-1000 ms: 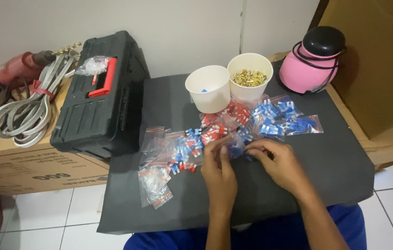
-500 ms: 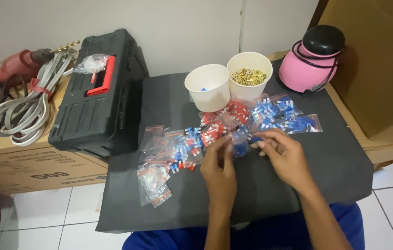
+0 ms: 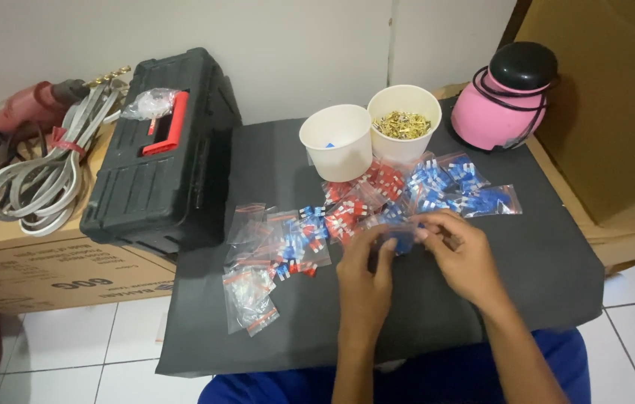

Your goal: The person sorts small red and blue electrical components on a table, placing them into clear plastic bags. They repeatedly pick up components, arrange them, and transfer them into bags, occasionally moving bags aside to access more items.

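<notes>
Left hand [image 3: 363, 278] and right hand [image 3: 464, 256] close together, fingertips pinching one small clear bag [image 3: 401, 238] of blue pieces; similar red and blue bags [image 3: 347, 213] scattered beside.

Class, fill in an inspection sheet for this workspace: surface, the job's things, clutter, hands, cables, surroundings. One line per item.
Surface: black mat over a low table.
Job's things: small clear bag of blue parts held between both hands; more small bags of red and blue parts spread on the mat; white cup with a blue piece inside; second cup full of brass-coloured bits.
Clutter: black toolbox with red handle; pink jug with black lid.
Hands: left hand and right hand both pinching the bag.
Cables: grey coiled cord beside a red drill.
Surroundings: cardboard boxes, white tiled floor, pale wall.
</notes>
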